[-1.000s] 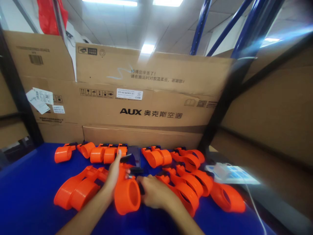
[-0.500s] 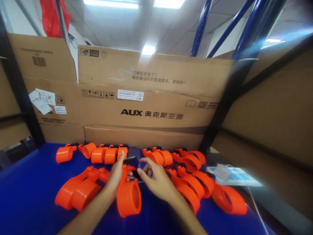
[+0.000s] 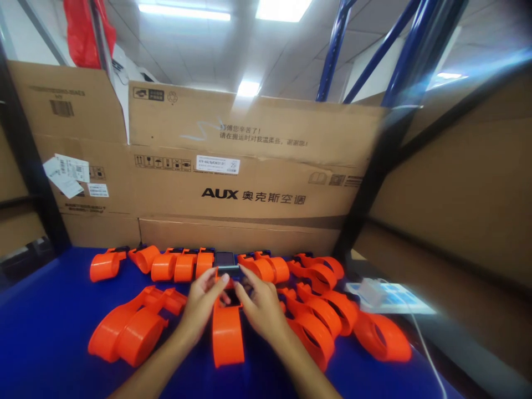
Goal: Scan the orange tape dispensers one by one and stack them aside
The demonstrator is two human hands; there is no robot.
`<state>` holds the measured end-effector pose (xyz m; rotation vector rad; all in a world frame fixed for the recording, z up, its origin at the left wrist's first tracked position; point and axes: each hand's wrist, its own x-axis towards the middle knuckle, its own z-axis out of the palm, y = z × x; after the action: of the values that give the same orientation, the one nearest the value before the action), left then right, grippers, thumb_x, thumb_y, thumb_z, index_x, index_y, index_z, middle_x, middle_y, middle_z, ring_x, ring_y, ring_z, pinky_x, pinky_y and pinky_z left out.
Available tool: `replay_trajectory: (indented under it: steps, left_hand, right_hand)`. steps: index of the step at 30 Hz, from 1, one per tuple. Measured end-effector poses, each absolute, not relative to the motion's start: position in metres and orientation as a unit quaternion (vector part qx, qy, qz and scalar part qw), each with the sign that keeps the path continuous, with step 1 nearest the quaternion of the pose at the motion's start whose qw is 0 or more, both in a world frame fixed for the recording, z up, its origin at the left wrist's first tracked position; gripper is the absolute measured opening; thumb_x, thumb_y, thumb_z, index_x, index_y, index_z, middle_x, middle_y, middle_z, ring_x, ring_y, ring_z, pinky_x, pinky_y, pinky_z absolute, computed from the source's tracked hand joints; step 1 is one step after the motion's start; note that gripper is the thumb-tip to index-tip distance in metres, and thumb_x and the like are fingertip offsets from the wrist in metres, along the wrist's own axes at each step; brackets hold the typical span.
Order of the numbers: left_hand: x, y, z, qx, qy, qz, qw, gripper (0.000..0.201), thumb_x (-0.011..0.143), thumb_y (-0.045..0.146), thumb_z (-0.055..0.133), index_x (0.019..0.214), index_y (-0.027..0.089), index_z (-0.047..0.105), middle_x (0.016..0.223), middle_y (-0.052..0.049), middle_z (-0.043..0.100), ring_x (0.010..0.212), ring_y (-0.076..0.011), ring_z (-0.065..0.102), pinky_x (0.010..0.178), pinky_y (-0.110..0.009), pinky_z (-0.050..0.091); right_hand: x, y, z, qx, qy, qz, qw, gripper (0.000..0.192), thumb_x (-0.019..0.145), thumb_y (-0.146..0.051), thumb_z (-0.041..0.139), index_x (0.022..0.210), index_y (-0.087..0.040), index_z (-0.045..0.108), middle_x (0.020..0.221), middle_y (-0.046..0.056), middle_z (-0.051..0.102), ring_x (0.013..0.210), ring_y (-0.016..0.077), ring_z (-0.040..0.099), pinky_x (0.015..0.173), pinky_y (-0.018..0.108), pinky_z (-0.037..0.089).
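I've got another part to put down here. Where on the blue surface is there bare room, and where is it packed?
Bare blue table lies left of the paired orange pieces, out to the left edge. The middle is crowded: both hands, left hand and right hand, grip one orange piece, with a back row and a right cluster.

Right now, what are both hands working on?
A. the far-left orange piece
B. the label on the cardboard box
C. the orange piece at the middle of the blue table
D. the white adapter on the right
C: the left hand and right hand both close on the top of the middle orange piece, on the blue table.
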<state>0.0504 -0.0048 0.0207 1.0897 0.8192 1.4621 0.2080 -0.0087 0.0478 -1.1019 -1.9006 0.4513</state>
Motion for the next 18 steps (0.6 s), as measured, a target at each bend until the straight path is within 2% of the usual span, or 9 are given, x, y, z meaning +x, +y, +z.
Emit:
replay_trajectory:
  steps: [8, 18]
  left_hand:
    - [0.046, -0.004, 0.022, 0.472, 0.365, 0.618, 0.512, 0.039, 0.074, 0.044, 0.077, 0.099, 0.016, 0.07, 0.056, 0.003, 0.059, 0.039, -0.0076, 0.045, 0.041, -0.02, 0.037]
    - [0.045, -0.01, 0.032, 0.458, 0.366, 0.625, 0.515, 0.034, 0.07, 0.039, 0.08, 0.091, 0.015, 0.071, 0.053, 0.003, 0.061, 0.037, -0.0071, 0.042, 0.039, -0.019, 0.033]
  right_hand:
    - [0.211, -0.01, 0.048, -0.402, -0.817, 0.177, 0.373, 0.048, 0.099, -0.033, 0.045, 0.143, -0.015, 0.047, 0.076, 0.004, 0.067, 0.06, 0.0154, 0.059, 0.057, 0.024, 0.046]
    - [0.209, -0.008, 0.038, -0.394, -0.833, 0.133, 0.364, 0.05, 0.1, -0.025, 0.037, 0.148, -0.011, 0.04, 0.078, 0.006, 0.068, 0.066, 0.0181, 0.062, 0.064, 0.027, 0.049]
